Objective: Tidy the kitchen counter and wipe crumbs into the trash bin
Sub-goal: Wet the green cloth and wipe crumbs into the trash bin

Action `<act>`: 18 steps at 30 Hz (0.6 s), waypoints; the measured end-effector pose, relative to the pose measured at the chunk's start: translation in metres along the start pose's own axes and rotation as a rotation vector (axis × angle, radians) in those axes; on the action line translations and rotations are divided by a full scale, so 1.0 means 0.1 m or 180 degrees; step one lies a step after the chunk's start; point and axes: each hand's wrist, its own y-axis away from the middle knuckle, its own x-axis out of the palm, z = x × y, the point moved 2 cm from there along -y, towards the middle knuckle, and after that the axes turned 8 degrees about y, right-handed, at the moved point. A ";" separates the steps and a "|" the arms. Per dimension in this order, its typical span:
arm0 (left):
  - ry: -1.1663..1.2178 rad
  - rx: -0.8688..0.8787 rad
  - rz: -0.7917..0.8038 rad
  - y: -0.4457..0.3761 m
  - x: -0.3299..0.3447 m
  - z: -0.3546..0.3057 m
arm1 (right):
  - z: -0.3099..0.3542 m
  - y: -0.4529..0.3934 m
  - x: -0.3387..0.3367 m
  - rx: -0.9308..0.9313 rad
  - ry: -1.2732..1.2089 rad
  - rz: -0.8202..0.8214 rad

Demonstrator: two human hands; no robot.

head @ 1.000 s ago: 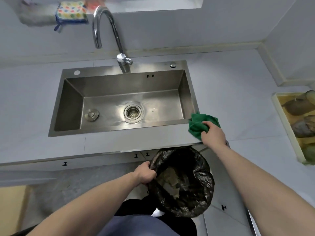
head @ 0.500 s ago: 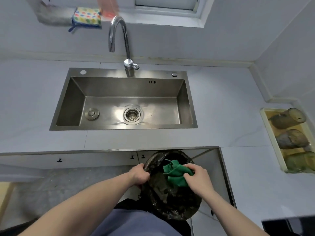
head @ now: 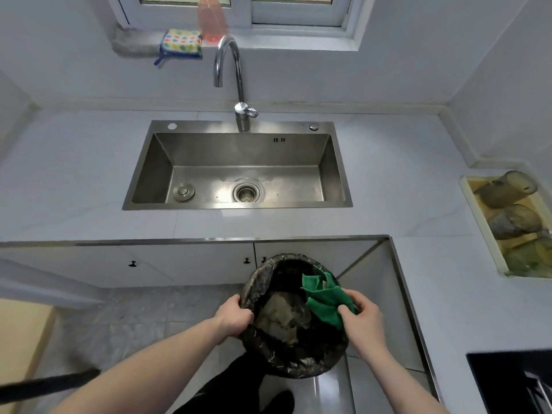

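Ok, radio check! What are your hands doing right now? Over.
Left hand grips rim of black-lined round trash bin. Right hand pinches crumpled green cloth over bin's opening. Nothing in the way. Over.

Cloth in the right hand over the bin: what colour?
Solid green cloth, plain, no pattern; the head view shows it best.

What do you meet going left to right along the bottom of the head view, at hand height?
Left hand gripping the rim of the trash bin → waste inside the bin → green cloth held over the bin → right hand holding the cloth.
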 end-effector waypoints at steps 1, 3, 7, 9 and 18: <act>-0.0009 -0.0010 -0.0043 0.03 0.00 0.09 | -0.08 0.10 0.03 0.0059 -0.0051 -0.0023; 0.0021 -0.0045 -0.0105 0.06 0.00 0.27 | -0.21 0.28 0.07 0.0184 -0.0158 -0.0117; -0.0030 -0.0160 -0.0023 -0.01 0.05 0.51 | -0.42 0.58 0.07 0.0390 -0.0386 -0.0323; -0.0129 -0.0221 0.0053 -0.15 0.11 0.56 | -0.50 0.59 0.07 0.0495 -0.0455 -0.0388; -0.0886 -0.0344 0.0313 -1.50 0.71 0.92 | -1.49 0.04 0.59 0.1128 -0.0398 -0.0572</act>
